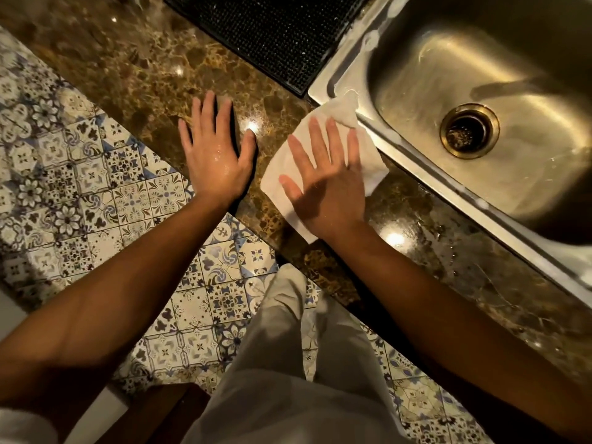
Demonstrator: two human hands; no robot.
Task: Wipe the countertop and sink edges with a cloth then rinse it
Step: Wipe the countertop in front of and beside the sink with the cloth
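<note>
A white cloth [339,123] lies flat on the brown marble countertop [134,68], its far corner reaching the steel sink edge [416,168]. My right hand [323,184] presses flat on the cloth with fingers spread. My left hand [217,149] rests flat on the bare countertop to the left of the cloth, fingers apart, wet on the back, holding nothing. The steel sink basin [512,59] with a brass drain [469,131] sits to the right. White foam or residue shows along the sink's rim.
A black ribbed mat [272,30] lies on the counter behind the hands, next to the sink. Patterned blue and white floor tiles [64,187] lie below the counter's front edge. My light trousers [288,363] are at the bottom.
</note>
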